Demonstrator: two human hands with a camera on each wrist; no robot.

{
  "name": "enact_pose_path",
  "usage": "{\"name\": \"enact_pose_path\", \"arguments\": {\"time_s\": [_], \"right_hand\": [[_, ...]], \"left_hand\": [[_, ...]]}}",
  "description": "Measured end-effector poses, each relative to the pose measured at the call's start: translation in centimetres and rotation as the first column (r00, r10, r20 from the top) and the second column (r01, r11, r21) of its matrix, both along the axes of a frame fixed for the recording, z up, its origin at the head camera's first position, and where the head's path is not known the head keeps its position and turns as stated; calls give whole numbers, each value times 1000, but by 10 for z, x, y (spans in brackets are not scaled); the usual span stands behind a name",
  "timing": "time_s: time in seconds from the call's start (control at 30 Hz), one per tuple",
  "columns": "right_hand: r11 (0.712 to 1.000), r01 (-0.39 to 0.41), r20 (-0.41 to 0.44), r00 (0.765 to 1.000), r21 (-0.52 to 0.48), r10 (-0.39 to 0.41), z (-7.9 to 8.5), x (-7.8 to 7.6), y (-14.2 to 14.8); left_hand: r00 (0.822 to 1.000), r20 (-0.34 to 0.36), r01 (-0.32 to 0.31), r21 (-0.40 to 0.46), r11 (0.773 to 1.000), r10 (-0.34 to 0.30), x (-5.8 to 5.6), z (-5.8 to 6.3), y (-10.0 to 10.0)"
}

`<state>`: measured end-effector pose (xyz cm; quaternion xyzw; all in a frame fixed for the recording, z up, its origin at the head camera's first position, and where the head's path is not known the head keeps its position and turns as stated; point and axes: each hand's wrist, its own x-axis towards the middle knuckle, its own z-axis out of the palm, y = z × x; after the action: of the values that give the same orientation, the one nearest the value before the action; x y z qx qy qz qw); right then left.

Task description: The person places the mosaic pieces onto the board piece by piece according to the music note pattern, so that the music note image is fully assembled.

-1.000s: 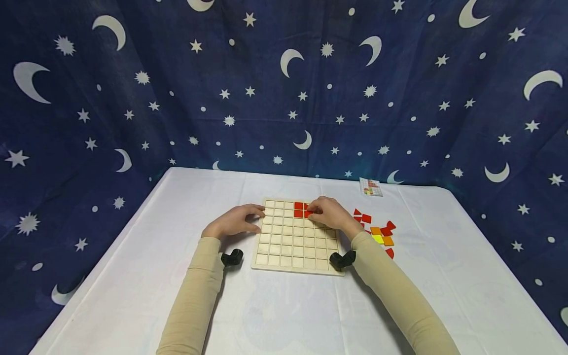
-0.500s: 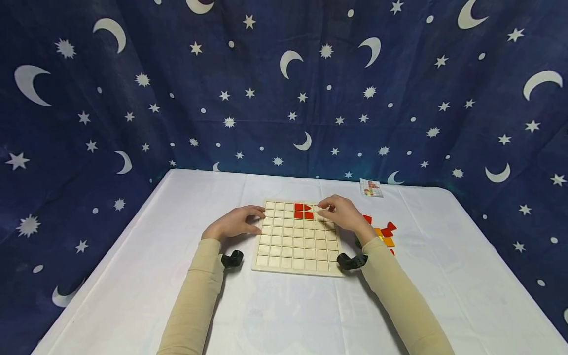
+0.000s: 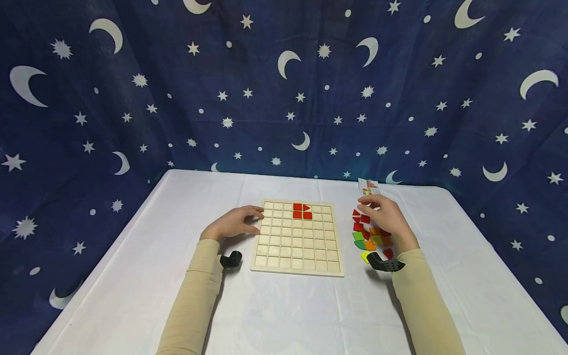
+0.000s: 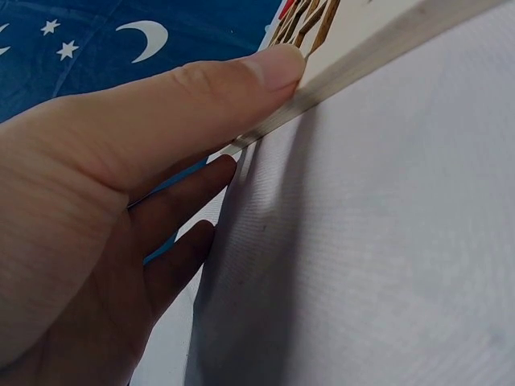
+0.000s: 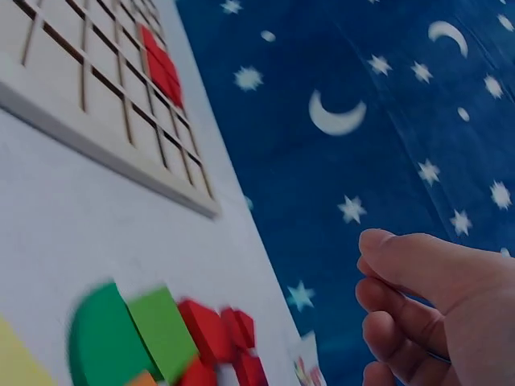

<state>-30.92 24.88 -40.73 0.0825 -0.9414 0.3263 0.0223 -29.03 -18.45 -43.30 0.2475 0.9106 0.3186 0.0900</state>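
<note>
While the left hand rests, grip slack, at the left edge of the gridded board — far half of the white bench, four red pieces in its two far rows — the right hand hovers by the loose coloured pieces at right, near the printed card; fingers loosely bent, grip apparently released. Step in hand, by judgement: selecting another piece. Next move calls for a light pinch on one piece, neighbours undisturbed.

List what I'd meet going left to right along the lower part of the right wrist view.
Yellow piece, dark green piece, light green piece, red pieces, card, right hand.
</note>
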Motion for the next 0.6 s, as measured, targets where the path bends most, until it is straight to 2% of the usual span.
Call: {"name": "enact_pose_path", "arguments": {"time_s": [0.2,0.6], "right_hand": [[998,67,74,995,-18,-65,0,6,21],[999,34,101,994,14,-36,-6,5,31]], "left_hand": [[999,29,-18,-2,1000,18,0,1,1],[1000,19,-3,3,1000,3,2,4,1]]}}
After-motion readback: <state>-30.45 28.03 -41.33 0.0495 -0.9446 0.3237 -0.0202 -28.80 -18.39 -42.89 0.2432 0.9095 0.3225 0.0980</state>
